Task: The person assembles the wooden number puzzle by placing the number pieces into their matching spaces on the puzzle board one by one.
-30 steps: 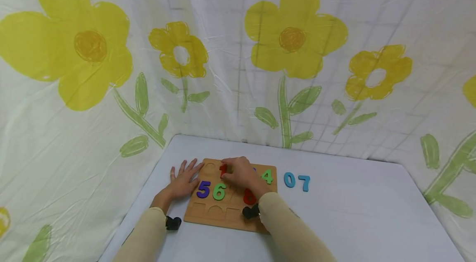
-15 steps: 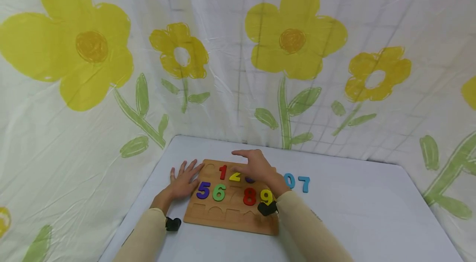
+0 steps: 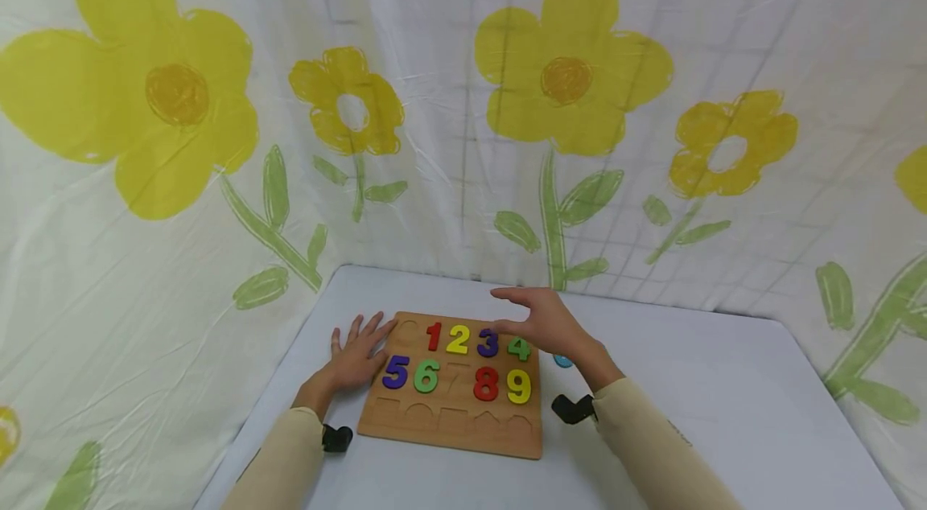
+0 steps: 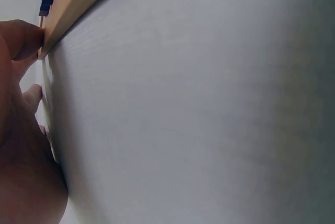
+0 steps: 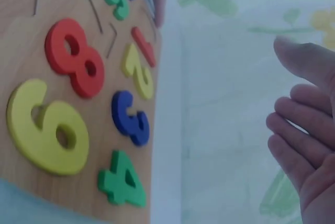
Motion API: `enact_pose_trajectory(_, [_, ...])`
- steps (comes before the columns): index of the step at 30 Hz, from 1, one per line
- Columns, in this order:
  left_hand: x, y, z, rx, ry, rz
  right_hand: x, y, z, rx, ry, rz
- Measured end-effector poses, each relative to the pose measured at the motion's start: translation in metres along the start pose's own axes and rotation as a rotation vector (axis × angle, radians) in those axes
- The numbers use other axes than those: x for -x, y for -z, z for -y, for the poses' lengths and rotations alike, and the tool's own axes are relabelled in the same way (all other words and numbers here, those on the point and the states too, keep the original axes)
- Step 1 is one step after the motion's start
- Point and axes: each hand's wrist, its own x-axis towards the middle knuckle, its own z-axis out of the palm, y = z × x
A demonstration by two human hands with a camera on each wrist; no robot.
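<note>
A wooden number-puzzle board (image 3: 449, 443) lies on the table, with coloured digits in two rows. In the upper row are a red 1 (image 3: 434, 336), yellow 2 (image 3: 459, 339), blue 3 (image 5: 130, 122) and green 4 (image 5: 123, 182); below are 5, 6, a red 8 (image 3: 486, 384) and yellow 9 (image 3: 519, 386). My left hand (image 3: 355, 359) rests at the board's left edge, fingers spread, thumb touching its side. Above the board's right end hovers my right hand (image 3: 546, 323), thumb and fingers apart, holding nothing. A light-blue 0 (image 3: 562, 361) shows partly beneath it; the light-blue 7 is hidden.
Recesses show in the board: one at top left, a 7-shaped one (image 3: 458, 378) and a bottom row of shapes. The white table (image 3: 724, 413) extends to the right. A curtain (image 3: 434, 212) with yellow flowers hangs behind it.
My right hand has let go of the red 1 in the upper row and moved right across the board, fingers opening. It now covers the loose 7. The left hand stays put.
</note>
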Motion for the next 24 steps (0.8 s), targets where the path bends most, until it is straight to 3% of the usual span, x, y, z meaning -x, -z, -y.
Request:
enact_pose_trajectory(7, [0.000,-0.001,-0.001,-0.004,-0.009,-0.011,0.024,0.027,-0.017,-0.019,0.005,-0.037])
enact_pose_trajectory(16, [-0.005,-0.013,0.013,0.029,-0.039,-0.056,0.056,0.049,-0.052,-0.013,-0.012,-0.048])
enact_pose_trajectory(24, [-0.001,-0.002,0.002,0.006,-0.009,-0.014,0.088,0.066,-0.080,0.019,-0.040,-0.068])
